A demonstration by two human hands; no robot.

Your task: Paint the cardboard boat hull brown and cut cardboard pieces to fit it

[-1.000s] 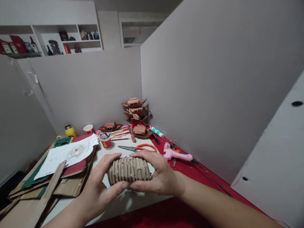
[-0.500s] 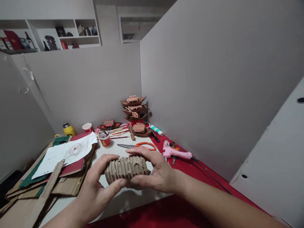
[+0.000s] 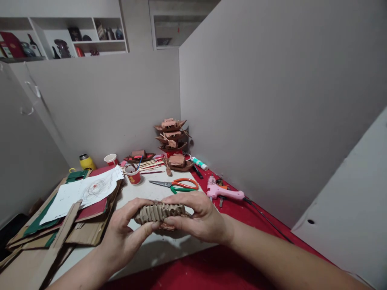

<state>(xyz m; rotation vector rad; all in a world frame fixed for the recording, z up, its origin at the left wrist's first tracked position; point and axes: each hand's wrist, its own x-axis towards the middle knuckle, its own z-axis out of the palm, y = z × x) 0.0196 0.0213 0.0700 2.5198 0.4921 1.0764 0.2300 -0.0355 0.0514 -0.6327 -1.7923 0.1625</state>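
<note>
Between my two hands is a piece of ridged corrugated cardboard [image 3: 160, 212], curved, with a reddish-brown part showing under its near edge. My left hand [image 3: 128, 231] grips its left end, thumb below and fingers over the top. At the right end my right hand [image 3: 198, 217] pinches it the same way, thumb on the near face. The fingers hide both ends of the piece. Just beyond my hands lie scissors [image 3: 178, 185] with orange and green handles on the white board [image 3: 145, 264].
Stacked cardboard [image 3: 90, 237] and a drawing sheet [image 3: 90, 189] lie left. A red paper cup [image 3: 133, 177] with a brush, thin sticks [image 3: 152, 165] and brown model boats [image 3: 178, 161] stand behind. At right, a pink glue gun [image 3: 225, 192] trails its cord; grey partitions [image 3: 256, 100] enclose the table.
The corrugated piece has been tilted between my hands, so less of its ridged face shows and a reddish part appears beneath. Both hands keep their hold. More of the scissors is visible.
</note>
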